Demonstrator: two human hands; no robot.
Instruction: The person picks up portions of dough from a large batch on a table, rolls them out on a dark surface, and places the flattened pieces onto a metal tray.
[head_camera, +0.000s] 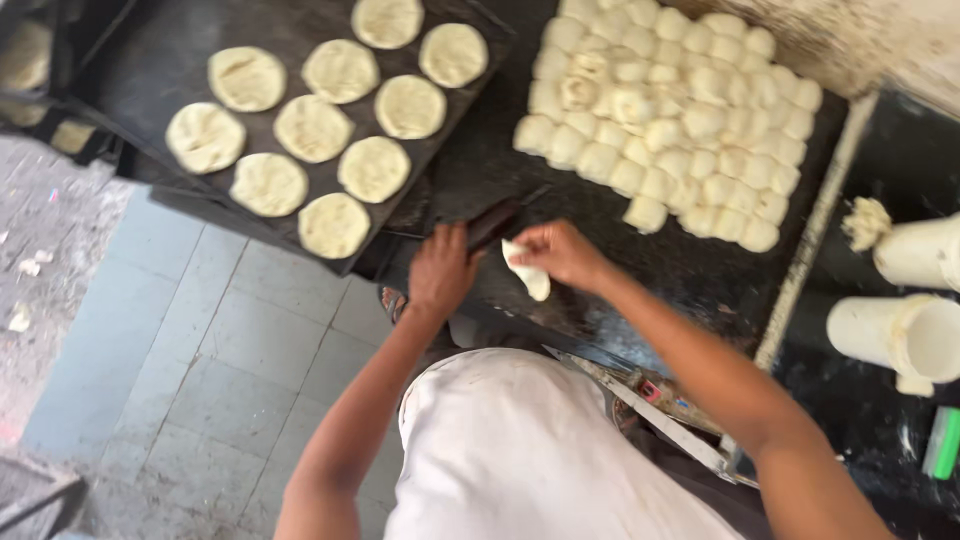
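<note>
Right hand, pale, floppy dough piece

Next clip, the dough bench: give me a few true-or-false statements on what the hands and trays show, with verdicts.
1. The right hand holds a piece of dough. True.
2. The left hand lies on the flattened rounds. False: it grips a dark tool at the bench edge.
3. The flattened rounds lie on a dark tray. True.
4. The dough balls are scattered singly. False: they sit packed together.
</note>
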